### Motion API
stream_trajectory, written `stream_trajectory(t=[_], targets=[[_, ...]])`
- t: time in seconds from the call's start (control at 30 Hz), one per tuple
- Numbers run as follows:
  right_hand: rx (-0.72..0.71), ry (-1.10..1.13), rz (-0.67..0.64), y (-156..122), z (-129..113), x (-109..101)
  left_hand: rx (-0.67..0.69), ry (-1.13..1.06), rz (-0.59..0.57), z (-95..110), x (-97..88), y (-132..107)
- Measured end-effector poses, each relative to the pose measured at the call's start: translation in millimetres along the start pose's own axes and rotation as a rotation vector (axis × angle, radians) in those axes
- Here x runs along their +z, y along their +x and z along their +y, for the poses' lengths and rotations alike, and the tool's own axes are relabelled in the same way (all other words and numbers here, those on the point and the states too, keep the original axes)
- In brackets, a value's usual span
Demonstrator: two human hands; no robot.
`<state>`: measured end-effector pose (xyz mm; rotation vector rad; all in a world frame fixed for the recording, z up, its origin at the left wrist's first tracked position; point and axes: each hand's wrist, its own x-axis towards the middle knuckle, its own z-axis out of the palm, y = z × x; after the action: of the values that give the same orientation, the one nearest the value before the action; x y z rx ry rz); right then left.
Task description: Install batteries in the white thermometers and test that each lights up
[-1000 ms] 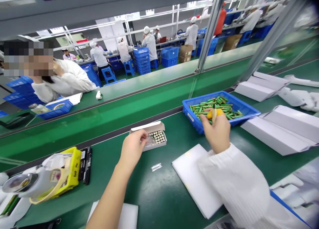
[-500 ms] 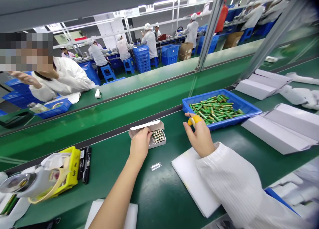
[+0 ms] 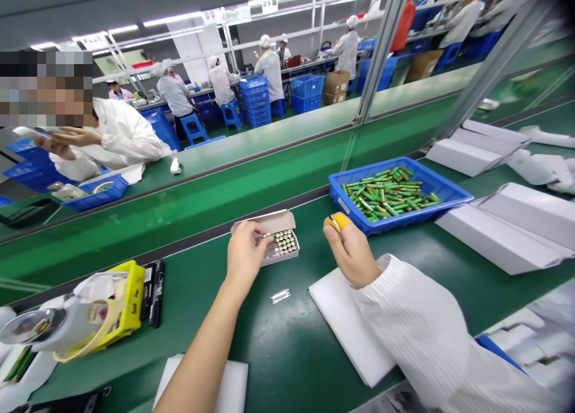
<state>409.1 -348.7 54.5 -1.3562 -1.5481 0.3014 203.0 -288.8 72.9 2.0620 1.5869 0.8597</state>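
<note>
Left hand [image 3: 245, 254] rests on the near left edge of the small open grey cardboard box [image 3: 274, 238], fingers curled around its wall and gripping it. Rows of upright batteries [image 3: 284, 242] fill the right part of the box; the lid flap stands open toward the conveyor.

Right hand [image 3: 351, 251] hangs just right of the box, apart from it, fingers bunched with a yellow rubber finger cot [image 3: 340, 220] on the forefinger tip. Whether the fingers pinch a battery cannot be told.

Clearances:
- Between the two hands, bare green bench mat [image 3: 287, 341] lies open down to the near edge; a small clear plastic scrap [image 3: 281, 296] lies on it.
- White foam sheet [image 3: 348, 323] lies under the right forearm.
- Blue plastic tray of loose green batteries [image 3: 390, 194] stands just beyond the right hand, near the dark conveyor edge strip [image 3: 202, 236].
- Folded white carton blanks [image 3: 512, 224] lie right of the tray, touching its corner.
- Yellow tape dispenser [image 3: 121, 302] and black markers [image 3: 155, 293] stand well left.

Writing on the dispenser and the tray label is too small to read.
</note>
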Motion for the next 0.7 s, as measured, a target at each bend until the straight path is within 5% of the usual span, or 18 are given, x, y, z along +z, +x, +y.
stream_trajectory(t=[0.13,0.33,0.7], targets=[[0.073,0.167,-0.181,-6.8,-5.2,5.3,-0.055,-0.207,0.023,7.9,-12.6,1.0],[0.15,0.382,-0.474,-11.4,-15.1,13.6,-0.21,-0.924,-0.145,27.9,-13.9,-6.6],[0.235,0.527,-0.527,-9.1,-17.3,12.7,-0.182,-0.966,-0.283,31.2,-6.4,-12.8]])
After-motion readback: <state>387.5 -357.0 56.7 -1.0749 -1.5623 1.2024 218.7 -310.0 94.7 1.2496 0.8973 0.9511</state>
